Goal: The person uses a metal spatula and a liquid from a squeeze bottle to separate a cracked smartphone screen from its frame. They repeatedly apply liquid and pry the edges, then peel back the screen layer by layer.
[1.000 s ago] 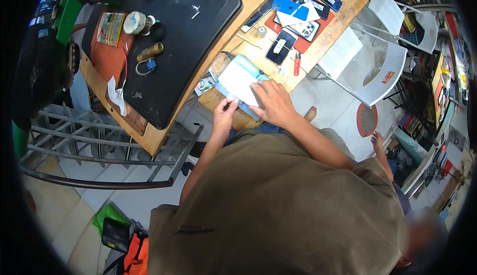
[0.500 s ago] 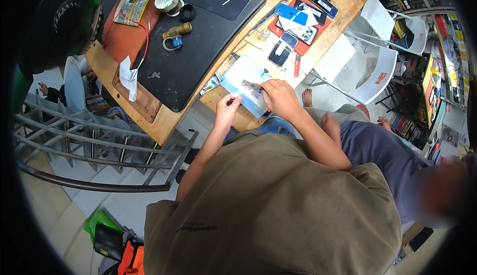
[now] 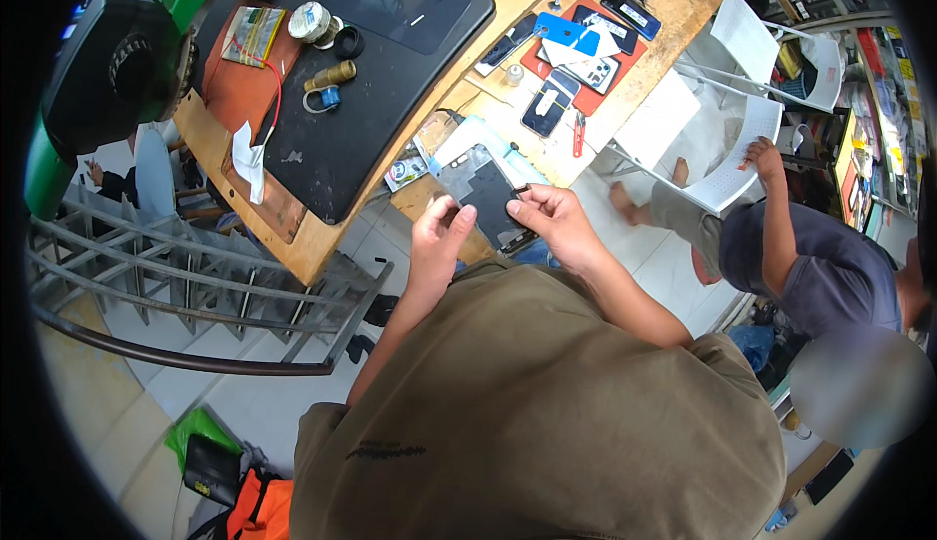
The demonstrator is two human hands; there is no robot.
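A flat, opened electronic device (image 3: 480, 187), dark grey with a pale border and a stepped black area, lies tilted between my hands at the front edge of the bench. My left hand (image 3: 436, 238) is closed beside its lower left edge, thumb against the curled fingers; what they pinch is too small to make out. On the device's right side, my right hand (image 3: 554, 223) pinches a small dark piece (image 3: 521, 190) between thumb and fingers. Past the device, a light blue sheet (image 3: 522, 164) shows in part.
A black mat (image 3: 390, 91) carries a solder-like spool (image 3: 310, 21) and a brass-coloured cylinder (image 3: 330, 76). Phones lie on a red pad (image 3: 625, 62), near a red cutter (image 3: 579, 134). A person (image 3: 810, 247) touches a white chair (image 3: 742, 150) at right. Metal railing (image 3: 185, 277) stands left.
The device's face shows dark now instead of bright and bluish. My hands have moved slightly lower. The person at right has shifted away from me and reached to the chair.
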